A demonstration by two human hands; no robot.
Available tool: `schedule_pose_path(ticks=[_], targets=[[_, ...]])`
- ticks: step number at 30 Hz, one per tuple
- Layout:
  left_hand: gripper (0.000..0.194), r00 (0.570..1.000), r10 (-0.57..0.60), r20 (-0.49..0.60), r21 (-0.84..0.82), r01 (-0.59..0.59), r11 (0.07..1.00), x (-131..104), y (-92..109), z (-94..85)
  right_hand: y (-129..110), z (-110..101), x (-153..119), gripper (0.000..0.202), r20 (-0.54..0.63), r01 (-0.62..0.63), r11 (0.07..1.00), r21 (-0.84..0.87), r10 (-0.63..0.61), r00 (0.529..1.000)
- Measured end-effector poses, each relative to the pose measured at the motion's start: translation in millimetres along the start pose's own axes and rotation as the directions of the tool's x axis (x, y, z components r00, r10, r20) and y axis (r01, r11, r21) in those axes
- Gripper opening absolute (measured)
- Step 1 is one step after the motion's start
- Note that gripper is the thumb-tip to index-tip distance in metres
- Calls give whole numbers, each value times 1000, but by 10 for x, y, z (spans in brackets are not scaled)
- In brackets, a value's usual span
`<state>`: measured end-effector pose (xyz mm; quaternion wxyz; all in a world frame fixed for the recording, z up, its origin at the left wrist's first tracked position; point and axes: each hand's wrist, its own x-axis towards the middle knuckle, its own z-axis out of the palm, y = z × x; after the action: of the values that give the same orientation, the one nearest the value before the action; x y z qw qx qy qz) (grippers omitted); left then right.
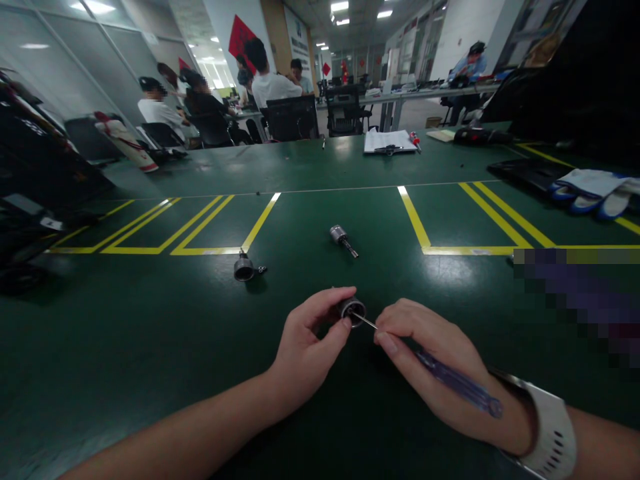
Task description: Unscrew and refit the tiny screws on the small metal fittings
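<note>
A small round metal housing [353, 311] is pinched between the thumb and fingers of my left hand [313, 343], its open end facing right. My right hand [435, 363] is closed around a screwdriver with a clear purple handle [457, 383]; the thin shaft reaches into the housing's opening, and its tip is hidden inside. Beyond my hands, a metal cylinder with a thin shaft [340, 235] lies on the green table [200, 347]. To the left stands a dark metal cup-shaped part [245, 268] with a small piece sticking out at its side.
Yellow tape lines [473, 251] mark the table. Farther back are a clipboard with paper [390, 141] and a red screwdriver [415, 141]. White and blue gloves [597, 190] lie at the right. Several people sit in the background.
</note>
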<state>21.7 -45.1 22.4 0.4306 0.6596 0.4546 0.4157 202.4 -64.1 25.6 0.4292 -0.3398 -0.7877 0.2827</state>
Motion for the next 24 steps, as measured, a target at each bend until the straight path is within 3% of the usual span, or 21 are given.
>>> schedule_pose_path(ticks=[15, 24], targets=[[29, 969, 244, -27, 289, -226, 930, -4, -15, 8, -17, 16, 8, 11, 39, 73, 997, -17, -72, 997], [29, 963, 269, -9, 319, -252, 914, -7, -22, 6, -18, 37, -12, 11, 76, 120, 990, -79, -114, 991]])
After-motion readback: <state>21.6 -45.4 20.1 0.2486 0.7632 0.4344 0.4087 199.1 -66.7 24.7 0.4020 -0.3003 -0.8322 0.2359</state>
